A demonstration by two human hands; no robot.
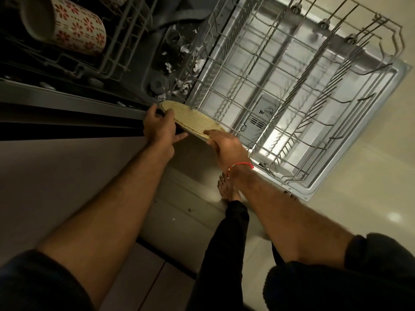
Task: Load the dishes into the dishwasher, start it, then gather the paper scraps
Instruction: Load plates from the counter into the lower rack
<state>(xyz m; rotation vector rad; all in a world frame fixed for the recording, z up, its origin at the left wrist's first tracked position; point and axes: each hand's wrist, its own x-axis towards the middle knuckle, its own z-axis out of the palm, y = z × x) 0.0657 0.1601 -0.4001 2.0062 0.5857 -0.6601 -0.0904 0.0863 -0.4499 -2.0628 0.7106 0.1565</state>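
Note:
Both hands hold a round yellowish plate (pixel 193 121) at the near left corner of the pulled-out lower rack (pixel 303 97). My left hand (pixel 158 125) grips the plate's far left rim with its thumb on top. My right hand (pixel 224 145) pinches the near rim. The wire rack sits bare over the open dishwasher door (pixel 350 169). A white mug with red flowers (pixel 67 25) lies on its side in the upper rack (pixel 121 41). Several white paper scraps (pixel 186 63) lie on the dark dishwasher floor behind the lower rack.
A dark counter edge (pixel 67 104) and a cabinet front (pixel 67 176) run along the left. My bare foot (pixel 228 189) stands on the pale tiled floor (pixel 370 209) just beside the open door's near corner.

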